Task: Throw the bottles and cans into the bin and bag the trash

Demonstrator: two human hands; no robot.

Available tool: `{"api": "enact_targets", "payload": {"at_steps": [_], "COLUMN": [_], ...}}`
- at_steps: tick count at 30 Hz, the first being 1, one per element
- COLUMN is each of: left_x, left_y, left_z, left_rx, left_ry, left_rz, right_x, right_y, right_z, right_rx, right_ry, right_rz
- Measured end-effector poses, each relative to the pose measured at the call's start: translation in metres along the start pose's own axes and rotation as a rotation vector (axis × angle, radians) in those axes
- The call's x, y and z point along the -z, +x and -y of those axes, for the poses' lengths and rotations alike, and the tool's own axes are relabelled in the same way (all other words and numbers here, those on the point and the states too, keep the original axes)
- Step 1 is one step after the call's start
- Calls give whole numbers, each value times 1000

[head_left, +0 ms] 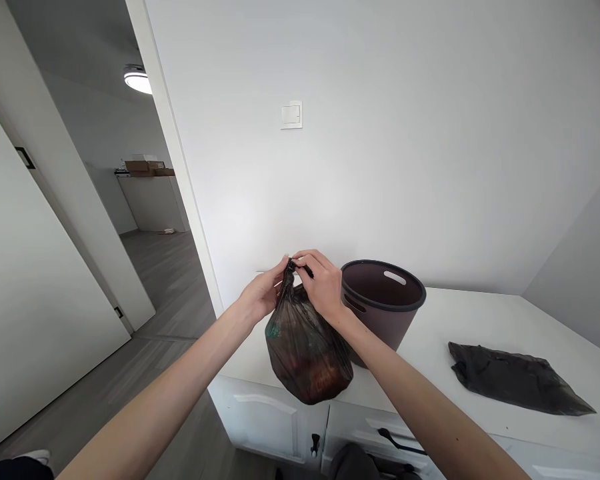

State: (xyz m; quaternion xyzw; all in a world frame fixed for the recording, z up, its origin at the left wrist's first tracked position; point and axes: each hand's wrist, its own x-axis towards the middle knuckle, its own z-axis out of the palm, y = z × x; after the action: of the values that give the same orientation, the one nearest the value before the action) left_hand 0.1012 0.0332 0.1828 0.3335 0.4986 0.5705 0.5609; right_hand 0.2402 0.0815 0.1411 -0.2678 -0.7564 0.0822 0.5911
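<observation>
A filled black plastic garbage bag [307, 353] hangs from both hands in front of the cabinet's front edge. Its thin film lets reddish and green contents show through. My left hand [263, 290] is closed around the gathered neck of the bag. My right hand [323, 280] pinches the twisted top from the other side, its fingers curled close to the left ones. Whether the neck is knotted cannot be made out. Just behind the right hand stands a dark purple trash bin [385, 320] with a black rim and handle slots, partly covered by the bag and forearm.
A second black bag [515, 377] lies flat on the white cabinet top [460, 313] at the right. Black handles [400, 441] stick out from the cabinet front. On the left, a white door [35, 280] stands beside an open doorway. A light switch [292, 115] sits on the wall.
</observation>
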Motion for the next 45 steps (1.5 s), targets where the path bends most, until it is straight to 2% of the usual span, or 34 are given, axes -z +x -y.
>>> {"api": "enact_targets", "payload": {"at_steps": [7,10,14,18,22,25,28,31,33,35,37,39,41,45], "left_x": [25,33,43,58,86,110,125,122,108,91,74,63,60,70], "left_y": [6,9,17,33,51,64,72,62,43,16,-8,-21,-17,23], "left_z": [4,11,20,30,37,41,43,43,46,56,73,94,113,131], "left_rx": [-41,-86,-229,-378,-422,-407,-362,-378,-500,-681,-812,-863,-879,-838], "left_ry": [29,61,220,479,584,642,705,789,884,1091,1376,1588,1714,1818], "left_rz": [-96,-109,-126,-229,-343,-434,-444,-405,-381,-226,93,326,367,211], "right_x": [-21,-27,-33,-36,-28,-18,-14,-12,-8,0,15,38,67,141], "right_y": [-5,-10,-23,-46,-82,-112,-137,-148,-152,-159,-173,-191,-211,-241], "right_z": [-3,-2,1,3,0,-4,-6,-3,2,7,10,8,3,-18], "right_rx": [15,-32,-217,-447,-604,-712,-814,-853,-825,-769,-710,-673,-672,-709], "right_ry": [133,236,353,430,525,504,425,371,320,266,226,189,138,10], "right_rz": [42,27,7,-10,-6,-9,-43,-17,14,26,25,34,62,84]}}
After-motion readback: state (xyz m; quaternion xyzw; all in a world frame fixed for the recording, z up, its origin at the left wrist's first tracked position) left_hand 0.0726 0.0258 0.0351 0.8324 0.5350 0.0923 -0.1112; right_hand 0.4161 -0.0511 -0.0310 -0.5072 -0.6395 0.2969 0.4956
